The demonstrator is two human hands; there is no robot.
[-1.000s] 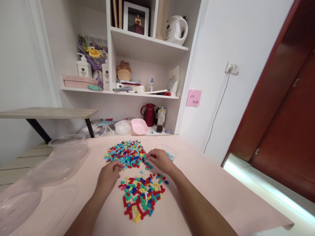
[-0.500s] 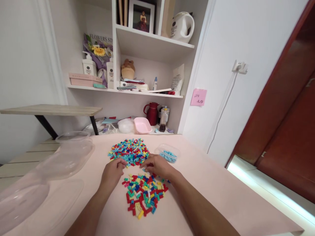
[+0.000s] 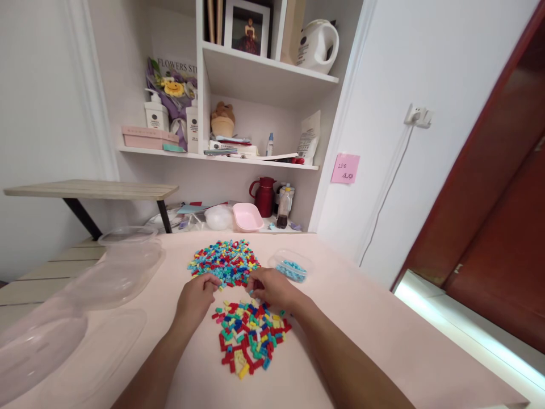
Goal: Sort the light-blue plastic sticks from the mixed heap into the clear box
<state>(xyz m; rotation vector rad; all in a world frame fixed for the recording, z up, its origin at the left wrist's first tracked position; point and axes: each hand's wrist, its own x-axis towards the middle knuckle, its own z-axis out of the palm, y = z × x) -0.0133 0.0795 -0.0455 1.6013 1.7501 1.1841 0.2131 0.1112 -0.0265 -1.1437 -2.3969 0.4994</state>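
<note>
A far pile of small toy building bricks (image 3: 225, 258) in red, blue, yellow, green and light blue lies on the pink tabletop. A looser spread of mixed bricks (image 3: 251, 335) lies nearer to me. At the far pile's front left edge is my left hand (image 3: 198, 295), its thumb and fingers curled together; whether a brick is between them I cannot make out. My right hand (image 3: 272, 287) is at the front right edge, fingers bent down and closed, tips partly hidden. Light-blue bricks (image 3: 292, 270) fill part of a clear plastic tub (image 3: 307, 264) beyond my right hand.
Clear plastic containers (image 3: 123, 272) and a clear lid (image 3: 113, 352) lie along the table's left side. At the back stand a pink basin (image 3: 247, 218), a red jug (image 3: 264, 197) and a bottle (image 3: 284, 210). A wooden stand (image 3: 93, 190) rises at the left.
My right hand's fingers have drawn together and shifted slightly right. My left hand stays nearly where it was. The whole view has moved a little.
</note>
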